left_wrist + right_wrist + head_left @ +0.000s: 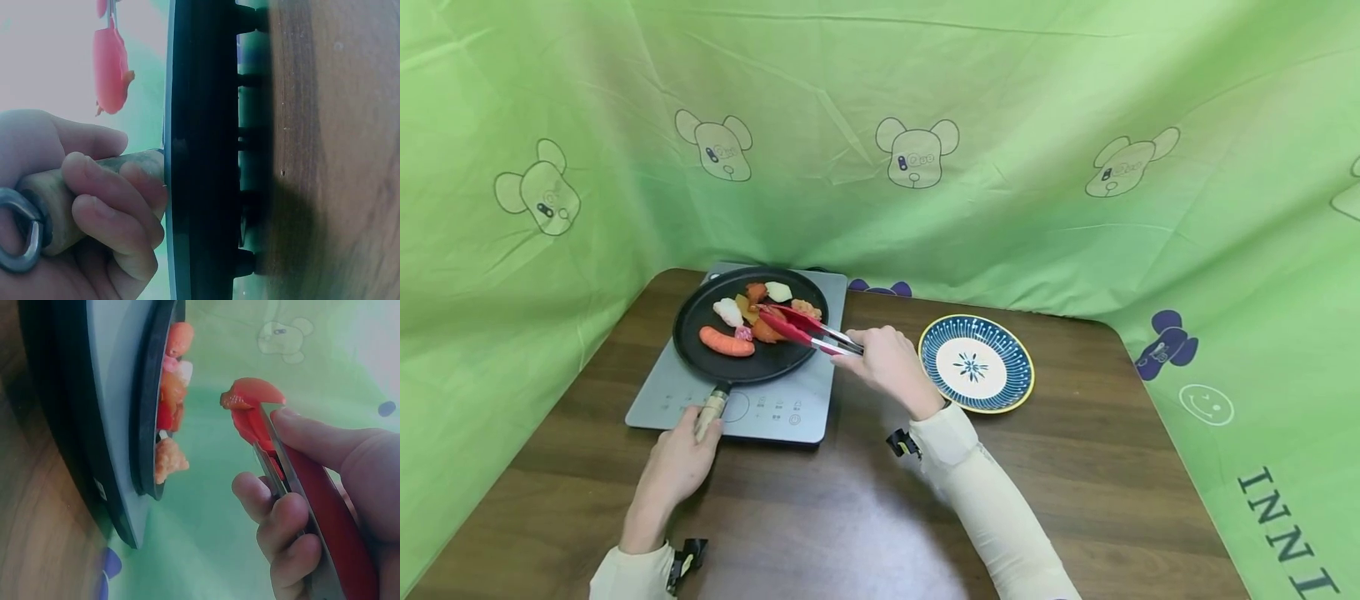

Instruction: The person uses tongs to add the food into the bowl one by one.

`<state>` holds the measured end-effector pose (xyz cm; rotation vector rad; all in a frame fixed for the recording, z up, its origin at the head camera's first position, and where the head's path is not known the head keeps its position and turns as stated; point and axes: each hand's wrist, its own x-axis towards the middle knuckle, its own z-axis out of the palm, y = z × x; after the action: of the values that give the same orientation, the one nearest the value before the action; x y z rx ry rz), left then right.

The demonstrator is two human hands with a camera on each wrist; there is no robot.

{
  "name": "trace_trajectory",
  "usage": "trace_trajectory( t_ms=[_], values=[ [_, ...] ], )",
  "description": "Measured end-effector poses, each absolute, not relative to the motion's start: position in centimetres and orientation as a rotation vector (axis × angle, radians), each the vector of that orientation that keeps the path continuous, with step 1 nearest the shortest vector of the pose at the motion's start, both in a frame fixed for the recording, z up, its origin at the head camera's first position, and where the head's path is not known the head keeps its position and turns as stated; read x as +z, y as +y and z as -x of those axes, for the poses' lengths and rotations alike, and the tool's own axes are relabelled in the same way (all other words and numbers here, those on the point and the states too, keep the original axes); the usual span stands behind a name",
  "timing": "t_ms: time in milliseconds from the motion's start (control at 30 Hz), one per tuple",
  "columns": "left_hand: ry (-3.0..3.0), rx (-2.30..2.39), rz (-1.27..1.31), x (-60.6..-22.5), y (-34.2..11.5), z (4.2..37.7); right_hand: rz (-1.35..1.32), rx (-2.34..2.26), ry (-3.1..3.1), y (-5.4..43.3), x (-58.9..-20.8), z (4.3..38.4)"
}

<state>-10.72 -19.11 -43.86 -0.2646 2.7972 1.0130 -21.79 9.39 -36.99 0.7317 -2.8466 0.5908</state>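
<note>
My left hand (679, 463) grips the wooden handle (711, 412) of a black frying pan (706, 310); the left wrist view shows fingers curled round it, with a metal ring at its end. In my right hand (891, 367) is a pair of red-tipped metal tongs (805, 327), held over the pan. Between the tong heads sits a small orange-brown food piece (234, 400), lifted clear of the pan. In the pan lie a sausage (727, 342), a white piece (727, 312), a pale slice (778, 292), a pink piece (743, 332) and several orange or brown pieces.
Under the pan is a grey induction cooker (658, 400), near the back left of the wooden table (820, 517). A blue-patterned plate (973, 367) with a yellow rim stands right of my right hand. Green curtains (820, 167) hang behind and at both sides.
</note>
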Motion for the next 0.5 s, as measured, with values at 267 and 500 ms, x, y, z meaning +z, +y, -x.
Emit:
trace_trajectory(
  t_ms=[267,500],
  values=[
    [2.814,1.029,0.244,-43.8,-19.0,10.7,-0.724,0.512,-2.892,8.7,-36.9,22.6],
    [2.828,1.019,0.252,-43.9,-18.9,10.8,-0.685,0.487,-2.922,8.2,-37.1,23.3]
  ],
)
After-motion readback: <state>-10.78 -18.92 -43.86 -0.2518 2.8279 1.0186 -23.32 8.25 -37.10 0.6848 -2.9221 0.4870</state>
